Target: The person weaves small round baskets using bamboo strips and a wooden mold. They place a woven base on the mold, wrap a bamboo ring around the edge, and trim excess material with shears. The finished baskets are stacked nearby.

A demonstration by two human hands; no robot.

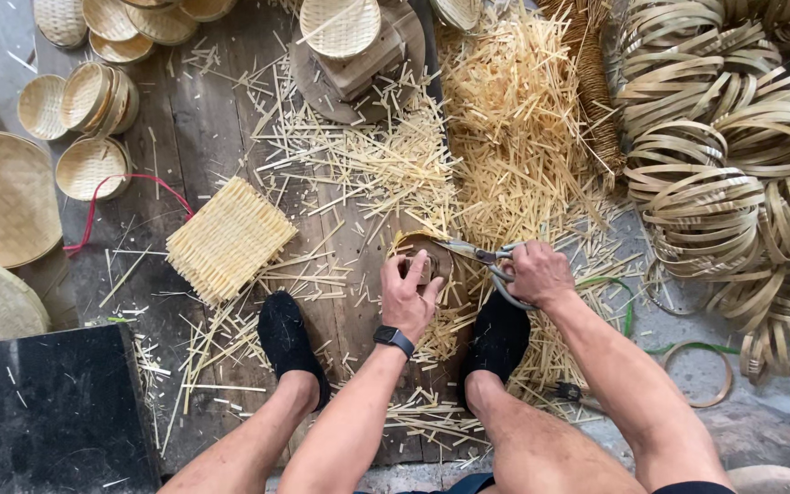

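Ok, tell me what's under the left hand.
The left hand presses a small wooden block onto a round woven piece whose edge the shears in the right hand meet. Strips litter the boards below; the round's centre is covered.

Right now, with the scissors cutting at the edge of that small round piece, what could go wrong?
The left hand presses the small round woven piece down right beside the scissors in the right hand; a slip could nick the fingers. Both feet, in only black socks, rest among sharp bamboo offcuts, so splinters seem likely. The loose litter may also shift underfoot.
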